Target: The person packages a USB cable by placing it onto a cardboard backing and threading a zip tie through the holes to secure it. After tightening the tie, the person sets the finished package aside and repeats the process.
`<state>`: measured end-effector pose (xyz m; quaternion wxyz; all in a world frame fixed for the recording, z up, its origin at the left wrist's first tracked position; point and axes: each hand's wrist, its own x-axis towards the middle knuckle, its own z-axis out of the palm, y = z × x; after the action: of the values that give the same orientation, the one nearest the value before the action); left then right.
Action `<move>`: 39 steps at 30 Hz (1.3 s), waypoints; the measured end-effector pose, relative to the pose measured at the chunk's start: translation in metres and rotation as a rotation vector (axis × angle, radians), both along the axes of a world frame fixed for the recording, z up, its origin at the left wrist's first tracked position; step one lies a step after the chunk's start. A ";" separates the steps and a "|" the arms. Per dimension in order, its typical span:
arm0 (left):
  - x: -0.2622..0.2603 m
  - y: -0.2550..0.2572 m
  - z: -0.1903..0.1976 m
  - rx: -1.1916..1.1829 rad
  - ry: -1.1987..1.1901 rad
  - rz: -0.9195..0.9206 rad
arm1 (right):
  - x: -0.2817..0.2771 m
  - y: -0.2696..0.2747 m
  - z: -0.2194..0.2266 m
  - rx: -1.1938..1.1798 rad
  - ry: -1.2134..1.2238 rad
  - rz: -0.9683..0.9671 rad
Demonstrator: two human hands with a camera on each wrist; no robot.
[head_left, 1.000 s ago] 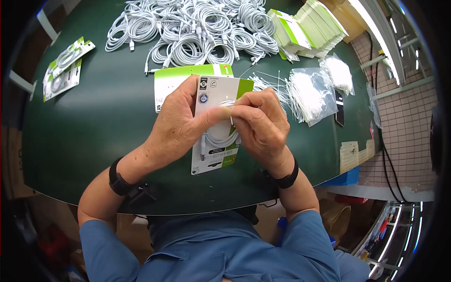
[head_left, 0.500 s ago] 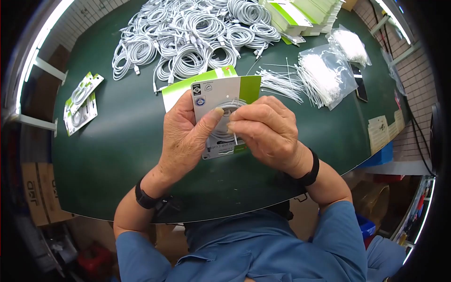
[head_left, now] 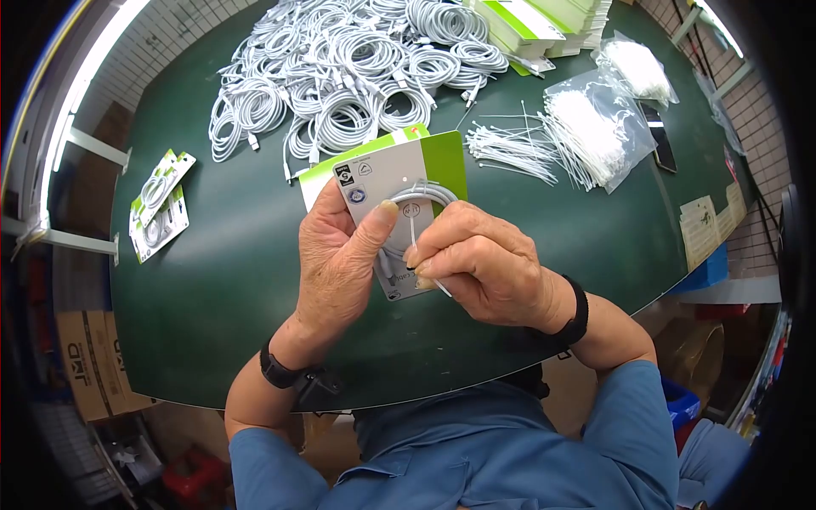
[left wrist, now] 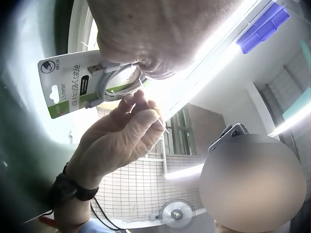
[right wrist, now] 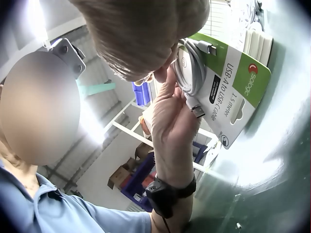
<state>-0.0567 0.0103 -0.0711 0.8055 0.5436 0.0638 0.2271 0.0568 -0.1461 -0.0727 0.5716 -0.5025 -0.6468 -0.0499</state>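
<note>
- Left hand (head_left: 333,268): mine, thumb on the front of the retail card (head_left: 395,170), fingers behind; gripping it.
- Right hand (head_left: 497,272): mine, thumb and fingertips pinching a thin white tie (head_left: 413,229), its tail sticking out past them.
- Retail card: held tilted above the green table (head_left: 229,314), before my body. Brand, "sologic"; print, "USB-A to USB-C cable" and "1.5 meter". Hanging slot at one end; small round badge on the white part.
- Coiled cable (head_left: 442,192): grey-white, lying against the card, the tie across it; one plug (right wrist: 197,110) beside my right hand.
- Second card (head_left: 319,176): green and white, behind the first; text unreadable.
- Carton (head_left: 85,361): brown, below on the left, lettered "JMD".
- Edges: the table's near edge curves below both hands, with green surface between. More green surface runs from my left hand to two packed cards (head_left: 174,217).
- Far side: cable pile (head_left: 348,59), card stack (head_left: 518,30), both beyond my hands.
- Right side: loose ties (head_left: 510,151), bag of ties (head_left: 591,127), phone (head_left: 661,140), the loose ties nearest my right hand.
- Altered since the earlier frame: right fingertips lower on the card and farther from my left thumb; more tie showing between them; left grip unchanged.
</note>
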 end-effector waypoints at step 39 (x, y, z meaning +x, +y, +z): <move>-0.002 -0.018 -0.016 0.027 0.045 -0.020 | 0.024 -0.005 0.011 -0.068 -0.378 -0.331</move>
<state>-0.0582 -0.0073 -0.0867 0.7987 0.5598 0.0735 0.2078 0.0811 -0.1507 -0.0614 0.4071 -0.6024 -0.6524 -0.2140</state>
